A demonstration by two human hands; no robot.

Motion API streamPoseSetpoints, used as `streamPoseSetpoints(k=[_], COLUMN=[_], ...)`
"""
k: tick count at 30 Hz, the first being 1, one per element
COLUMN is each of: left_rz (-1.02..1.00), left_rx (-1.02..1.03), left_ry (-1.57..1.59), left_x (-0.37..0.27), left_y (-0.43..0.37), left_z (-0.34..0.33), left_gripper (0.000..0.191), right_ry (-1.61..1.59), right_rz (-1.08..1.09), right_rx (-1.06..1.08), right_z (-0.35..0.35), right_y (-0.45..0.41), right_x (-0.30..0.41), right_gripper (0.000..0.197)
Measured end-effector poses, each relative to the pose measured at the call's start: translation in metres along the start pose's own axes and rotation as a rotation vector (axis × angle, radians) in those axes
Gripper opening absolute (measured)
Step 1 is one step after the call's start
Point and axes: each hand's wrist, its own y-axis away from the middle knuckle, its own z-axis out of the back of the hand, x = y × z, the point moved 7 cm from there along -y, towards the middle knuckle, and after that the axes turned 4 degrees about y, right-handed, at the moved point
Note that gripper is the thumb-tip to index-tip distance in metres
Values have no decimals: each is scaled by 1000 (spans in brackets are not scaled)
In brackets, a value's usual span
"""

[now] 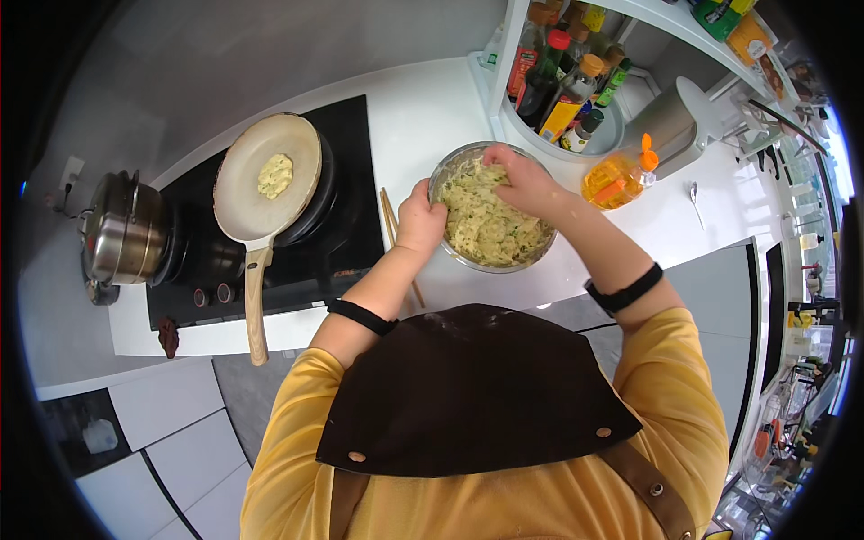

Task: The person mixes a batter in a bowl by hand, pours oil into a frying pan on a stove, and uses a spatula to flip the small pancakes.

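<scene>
A metal mixing bowl [499, 269] stands on the white counter, holding a thick pale batter [496, 229] flecked with green. My left hand [422, 219] grips the bowl's left rim, thumb over the edge. Inside the bowl, near its far rim, the curled fingers of my right hand [520, 179] close on some batter; the fingertips are partly hidden. One small round patty [275, 176] of similar green-flecked batter lies in a light-coloured frying pan [236, 209]. The pan's wooden handle [255, 304] points toward me over the counter edge.
Under the pan is a black cooktop [351, 202], with a lidded steel pot [128, 229] at its left. Wooden chopsticks [389, 219] lie left of the bowl, partly under my forearm. To the right are an oil bottle [614, 181], a spoon [695, 202] and a shelf [498, 74] with several sauce bottles.
</scene>
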Motion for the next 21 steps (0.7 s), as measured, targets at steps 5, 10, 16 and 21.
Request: streamPoseSetpoints(k=[5,10,16,21], left_rz=[-67,-38,-68,-72], left_rx=[13,47,-14,-17], left_ry=[-2,-45,-16,-70], left_x=[-2,-3,-4,-5], left_y=[-5,-7,-5,-7], left_z=[0,-1,-1,5], left_gripper=[39,38,37,37], right_ry=[232,331,487,373], right_rz=[289,265,28,-51], right_rx=[57,-60,177,151], right_z=[3,2,-37,14], right_y=[26,10,-9,1], right_x=[11,25,19,32], right_gripper=[44,41,38,35])
